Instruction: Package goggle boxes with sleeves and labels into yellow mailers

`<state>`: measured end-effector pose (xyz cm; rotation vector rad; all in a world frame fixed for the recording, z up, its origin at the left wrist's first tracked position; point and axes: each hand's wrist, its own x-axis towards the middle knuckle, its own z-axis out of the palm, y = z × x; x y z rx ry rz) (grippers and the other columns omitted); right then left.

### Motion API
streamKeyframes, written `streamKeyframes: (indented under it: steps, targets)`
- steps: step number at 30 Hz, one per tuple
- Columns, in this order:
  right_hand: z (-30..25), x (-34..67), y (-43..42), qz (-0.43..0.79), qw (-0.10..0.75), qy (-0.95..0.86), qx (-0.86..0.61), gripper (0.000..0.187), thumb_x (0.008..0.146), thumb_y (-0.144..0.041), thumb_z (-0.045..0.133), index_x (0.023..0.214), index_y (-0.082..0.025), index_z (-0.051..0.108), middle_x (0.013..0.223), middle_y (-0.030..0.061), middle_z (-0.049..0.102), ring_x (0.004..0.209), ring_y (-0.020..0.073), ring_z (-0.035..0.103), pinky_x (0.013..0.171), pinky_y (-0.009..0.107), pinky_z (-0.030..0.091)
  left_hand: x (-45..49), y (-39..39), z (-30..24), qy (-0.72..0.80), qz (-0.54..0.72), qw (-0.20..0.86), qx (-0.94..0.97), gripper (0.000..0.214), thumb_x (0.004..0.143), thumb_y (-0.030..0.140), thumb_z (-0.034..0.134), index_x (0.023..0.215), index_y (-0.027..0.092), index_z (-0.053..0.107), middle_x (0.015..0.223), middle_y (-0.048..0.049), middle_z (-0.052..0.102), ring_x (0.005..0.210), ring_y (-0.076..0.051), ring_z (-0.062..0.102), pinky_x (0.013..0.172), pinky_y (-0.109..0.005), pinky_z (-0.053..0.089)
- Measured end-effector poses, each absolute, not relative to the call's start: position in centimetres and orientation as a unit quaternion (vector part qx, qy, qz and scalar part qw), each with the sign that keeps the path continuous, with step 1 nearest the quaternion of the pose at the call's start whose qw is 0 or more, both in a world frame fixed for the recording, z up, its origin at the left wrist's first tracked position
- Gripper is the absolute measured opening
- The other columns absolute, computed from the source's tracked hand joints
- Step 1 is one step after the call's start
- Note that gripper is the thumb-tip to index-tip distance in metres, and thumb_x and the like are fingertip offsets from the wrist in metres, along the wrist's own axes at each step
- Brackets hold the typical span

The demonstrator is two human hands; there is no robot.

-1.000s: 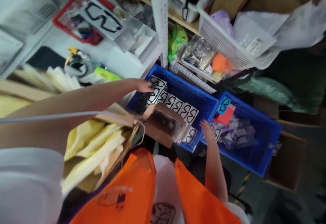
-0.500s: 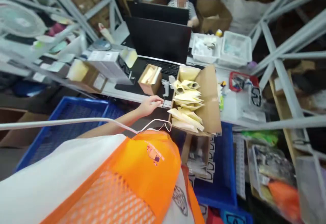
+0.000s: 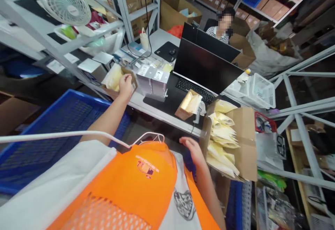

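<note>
Our left grip (image 3: pixel 125 85) has come to a carton of yellow mailers at the far left end of the worktop (image 3: pixel 136 100). In the head view its fingers are curled together at the carton's near side; whether anything is pinched between them, we cannot tell. The left-end carton (image 3: pixel 111 92) stands on the worktop beside a block of pale grey boxes (image 3: pixel 153 80), and its yellow mailers (image 3: pixel 113 78) stick up just beside our fingers.

Half a second ago this same hand was at the worktop's front edge, by the scanner-like device (image 3: pixel 196 117); a second ago both hands were down at the blue bin (image 3: pixel 233 203), of which only a strip now shows under the large carton (image 3: pixel 246 132). So we judge that the work in hand has shifted from the bin to the left-end carton, with the left hand alone engaged there.

Our right grip (image 3: pixel 194 149), out of sight half a second ago, is now back in view: fingers slightly bent and apart, nothing visible in them, near the large carton and its fuller load of pale yellow mailers (image 3: pixel 222 135). We cannot tell whether it touches that carton.
</note>
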<state>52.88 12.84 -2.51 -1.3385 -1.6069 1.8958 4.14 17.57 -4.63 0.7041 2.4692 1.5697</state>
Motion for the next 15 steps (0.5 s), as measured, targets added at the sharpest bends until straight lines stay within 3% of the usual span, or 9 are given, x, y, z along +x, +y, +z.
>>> streamKeyframes:
  steps: [3,5,8,12,15]
  targets:
    - [-2.7,39.6,19.8,0.675,0.209,-0.547,-0.45,0.043,0.084,-0.05,0.064,0.114,-0.021,0.072,0.116,0.0103,0.075,0.113,0.0255,0.069,0.106,0.042,0.049,-0.5,21.2,-1.4,0.801,0.392,0.04,0.45,0.054,0.091,0.042,0.056,0.135,0.011,0.062,0.15,-0.0185,0.051,0.14,-0.029,0.045,0.122,-0.042,0.03]
    - [-3.5,32.7,23.5,0.653,0.204,-0.522,-0.509,0.039,0.084,-0.034,0.059,0.119,-0.02,0.069,0.122,0.0085,0.073,0.111,0.0216,0.069,0.104,0.038,0.049,-1.3,23.8,0.6,0.741,0.257,0.05,0.618,0.076,0.082,0.052,0.071,0.146,0.014,0.056,0.163,-0.0176,0.035,0.151,-0.038,0.029,0.126,-0.054,0.014]
    - [-4.9,27.1,25.2,0.622,0.204,-0.503,-0.564,0.037,0.085,-0.028,0.056,0.119,-0.019,0.069,0.119,0.0078,0.073,0.111,0.019,0.068,0.102,0.034,0.048,-0.9,27.2,2.2,0.639,0.076,0.089,0.76,0.106,0.072,0.059,0.079,0.16,0.017,0.039,0.171,-0.0184,0.018,0.155,-0.046,0.013,0.122,-0.067,-0.003]
    - [-6.4,28.2,20.7,0.649,0.162,-0.489,-0.56,0.034,0.094,-0.04,0.059,0.118,-0.019,0.07,0.106,0.0059,0.074,0.104,0.02,0.069,0.097,0.036,0.053,-0.6,29.5,1.3,0.579,-0.025,0.116,0.806,0.111,0.075,0.059,0.077,0.165,0.018,0.027,0.171,-0.0214,0.014,0.153,-0.046,0.016,0.121,-0.067,0.0]
    - [-7.0,31.9,15.7,0.629,0.15,-0.467,-0.603,0.038,0.098,-0.045,0.063,0.123,-0.016,0.066,0.119,0.008,0.068,0.106,0.0208,0.067,0.095,0.04,0.056,-0.7,29.8,0.0,0.582,-0.024,0.115,0.805,0.105,0.081,0.062,0.07,0.165,0.018,0.025,0.168,-0.024,0.022,0.15,-0.046,0.023,0.121,-0.064,0.01]
